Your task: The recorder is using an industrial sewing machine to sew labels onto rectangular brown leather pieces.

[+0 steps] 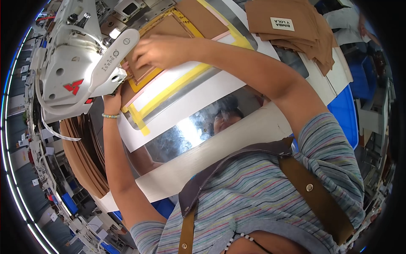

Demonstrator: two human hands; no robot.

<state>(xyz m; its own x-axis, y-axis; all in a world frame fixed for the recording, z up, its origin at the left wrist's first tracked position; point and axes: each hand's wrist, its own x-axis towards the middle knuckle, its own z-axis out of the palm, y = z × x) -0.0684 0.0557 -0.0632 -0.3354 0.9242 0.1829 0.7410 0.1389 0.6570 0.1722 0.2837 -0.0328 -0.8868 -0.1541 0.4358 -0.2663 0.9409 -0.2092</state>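
Observation:
A white sewing machine head with a lit lamp stands over the work at the left. Beneath it lies a yellow-edged template frame around a brown panel. My right hand rests over the near part of this frame, close to the machine head, with its fingers bent and a little apart; I see nothing held in it. At the frame's left end is my left hand, a beaded bracelet at the wrist. The machine head hides most of its fingers.
A pile of brown panels, the top one labelled, lies at the upper right. More brown sheets stand at the left. Yellow tape edges the white sheet below the frame. A shiny metal plate lies nearer me. Blue bins stand beyond the table.

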